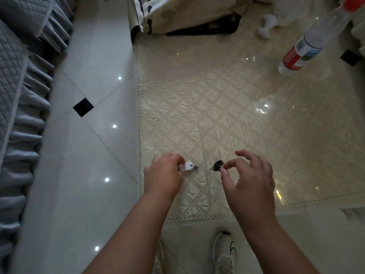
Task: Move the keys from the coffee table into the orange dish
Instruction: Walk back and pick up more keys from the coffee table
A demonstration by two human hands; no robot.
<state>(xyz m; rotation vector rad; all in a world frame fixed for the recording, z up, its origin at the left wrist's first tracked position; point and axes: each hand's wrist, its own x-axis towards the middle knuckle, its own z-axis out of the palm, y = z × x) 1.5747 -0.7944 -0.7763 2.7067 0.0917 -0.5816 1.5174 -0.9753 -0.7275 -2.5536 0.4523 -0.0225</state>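
The coffee table (246,119) wears a cream quilted cover under clear film. Near its front left corner, my left hand (164,175) pinches a white-headed key (188,166), whose metal blade points right, low over the cover. Just to the right, my right hand (250,178) pinches a black-headed key (217,165) between thumb and forefinger, its blade pointing left. The other fingers of that hand are spread. No orange dish is in view.
A clear plastic bottle (304,50) with a red and white label lies at the back right of the table. A cream bag (177,12) with a dark strap sits at the back. A grey quilted sofa cover (17,86) lines the left, across glossy floor tiles. My white shoe (225,252) is below the table's front edge.
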